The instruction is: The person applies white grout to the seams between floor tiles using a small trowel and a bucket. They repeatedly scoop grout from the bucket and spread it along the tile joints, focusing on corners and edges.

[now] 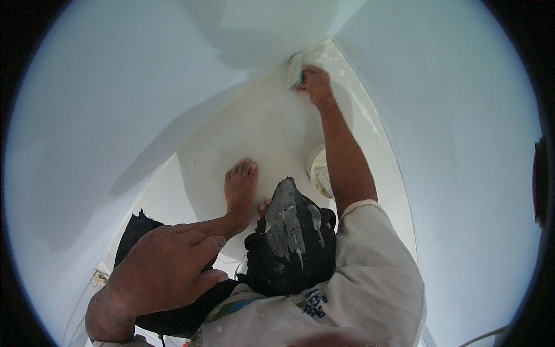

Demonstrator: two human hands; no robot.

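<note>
At the far end of the floor, close to the corner, my right hand point(317, 84) grips a pale, blurred hand tool point(295, 70) with a bluish-green part by the fingers. Its long whitish head lies along the foot of the left wall; its exact kind is too blurred to make out. Beside my right forearm stands a small round bucket point(317, 168) with whitish paste in it, partly hidden by the arm. My left hand point(173, 263) hangs over my bent left leg, fingers loosely apart and holding nothing.
Pale bluish walls point(451, 133) rise on both sides and meet at the far corner. Whitish smears mark the light floor point(272, 124). A bare foot point(241, 188) and a black trouser knee point(289, 237) with grey smears are close in. A cable point(485, 335) runs at lower right.
</note>
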